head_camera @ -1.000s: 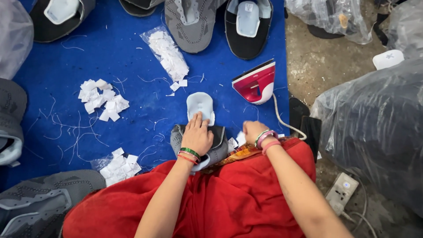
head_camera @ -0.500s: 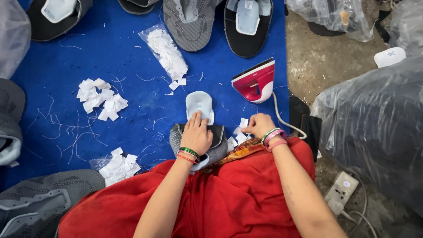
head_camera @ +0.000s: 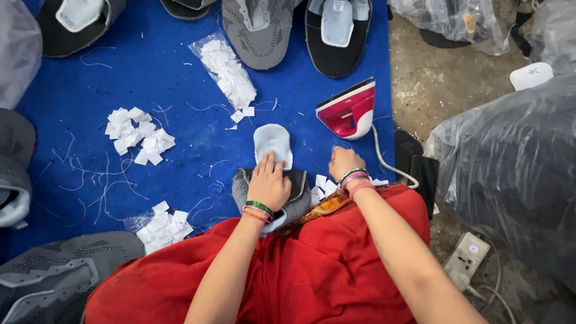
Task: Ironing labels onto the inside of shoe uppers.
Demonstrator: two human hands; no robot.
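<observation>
My left hand [head_camera: 270,183] presses flat on a grey shoe upper [head_camera: 298,201] that lies on the blue mat [head_camera: 180,144] just in front of my red-clothed lap. Its pale blue tongue [head_camera: 272,141] sticks out past my fingertips. My right hand [head_camera: 344,162] rests on the mat to the right, fingers curled over small white paper squares [head_camera: 323,185]; whether it grips one is unclear. A red and white clothes iron [head_camera: 350,111] stands just beyond my right hand.
Piles of white squares [head_camera: 137,135] [head_camera: 165,225] and a clear bag of them [head_camera: 225,69] lie on the mat. Grey and black shoe uppers [head_camera: 259,27] [head_camera: 337,33] line the far edge. Plastic-wrapped bundles [head_camera: 510,168] and a power strip [head_camera: 468,252] sit at the right.
My right hand has slid forward and left from my lap onto the mat, toward the iron. My left hand stays pressed on the shoe upper.
</observation>
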